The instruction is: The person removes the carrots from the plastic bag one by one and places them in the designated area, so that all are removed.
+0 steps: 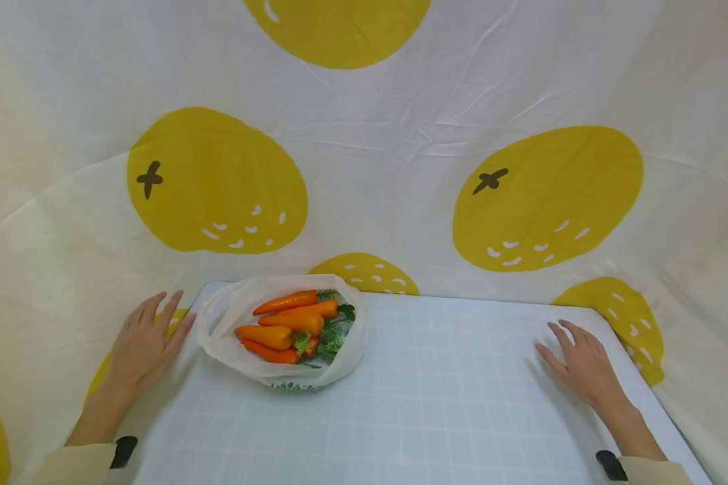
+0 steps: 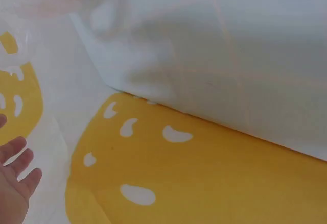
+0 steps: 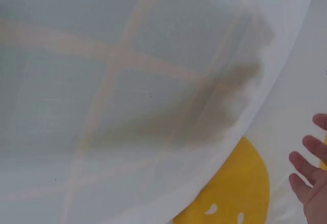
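Note:
A white plastic bag (image 1: 218, 345) lies with its mouth spread wide at the left back of the table. Several orange carrots (image 1: 291, 322) with green leafy tops (image 1: 335, 335) are inside it. My left hand (image 1: 141, 349) hovers by the table's left edge, just left of the bag, fingers loosely spread and holding nothing. Over the table's right side is my right hand (image 1: 587, 369), also holding nothing, its fingers relaxed and slightly bent. In the left wrist view, a blurred part of the bag (image 2: 30, 2) shows at the upper left.
The table (image 1: 437, 404) wears a pale blue cover with a light grid. Behind it and down its sides hangs a white cloth (image 1: 370, 195) printed with large yellow fruit. Dark wrist straps (image 1: 123, 451) sit at both cuffs.

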### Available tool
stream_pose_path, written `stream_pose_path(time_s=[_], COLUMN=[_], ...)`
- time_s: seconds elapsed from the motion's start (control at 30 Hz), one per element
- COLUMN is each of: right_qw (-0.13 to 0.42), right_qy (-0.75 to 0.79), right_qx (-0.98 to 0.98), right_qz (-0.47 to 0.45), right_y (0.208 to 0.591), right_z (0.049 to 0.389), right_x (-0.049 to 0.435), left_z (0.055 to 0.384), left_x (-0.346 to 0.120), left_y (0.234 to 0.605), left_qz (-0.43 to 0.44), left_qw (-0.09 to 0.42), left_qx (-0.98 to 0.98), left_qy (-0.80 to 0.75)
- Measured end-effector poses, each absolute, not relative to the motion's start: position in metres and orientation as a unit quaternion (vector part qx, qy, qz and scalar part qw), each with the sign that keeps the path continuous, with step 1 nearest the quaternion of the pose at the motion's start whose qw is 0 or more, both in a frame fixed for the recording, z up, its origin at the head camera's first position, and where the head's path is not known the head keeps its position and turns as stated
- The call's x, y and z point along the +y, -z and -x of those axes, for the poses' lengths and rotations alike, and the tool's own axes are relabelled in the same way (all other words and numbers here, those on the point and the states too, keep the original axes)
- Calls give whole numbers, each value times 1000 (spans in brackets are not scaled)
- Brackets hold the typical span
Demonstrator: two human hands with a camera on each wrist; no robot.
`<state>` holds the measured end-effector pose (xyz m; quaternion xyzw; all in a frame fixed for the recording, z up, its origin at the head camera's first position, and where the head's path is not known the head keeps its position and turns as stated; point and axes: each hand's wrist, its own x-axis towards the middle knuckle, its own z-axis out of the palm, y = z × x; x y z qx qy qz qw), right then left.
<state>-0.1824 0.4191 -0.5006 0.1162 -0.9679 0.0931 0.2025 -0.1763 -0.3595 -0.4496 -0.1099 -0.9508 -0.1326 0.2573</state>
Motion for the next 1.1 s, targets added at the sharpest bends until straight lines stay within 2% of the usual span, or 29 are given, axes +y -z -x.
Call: stream_pose_path(time_s=[0.2, 0.43, 0.67, 0.87, 1.1], right_qw=[255, 301, 301, 286, 279], right_qy=[-105, -123, -133, -144, -155], right_qx=[-952, -931, -928, -934, -934], right_qz=[-136, -168, -171, -157, -159], right_y=[498, 499, 496, 491, 492], right_z=[183, 184, 184, 182, 181], right_x=[412, 402, 391, 378, 364], left_z=[174, 168, 162, 157, 149], left_x=[-349, -330, -308, -291, -276], left_y=[445, 439, 437, 442, 450], left_qz=[82, 46, 25, 53, 26], left_qw=[281, 253, 288, 340, 322], left_qx=[-942, -944, -924, -895, -899], left_qy=[162, 208, 249, 284, 295])
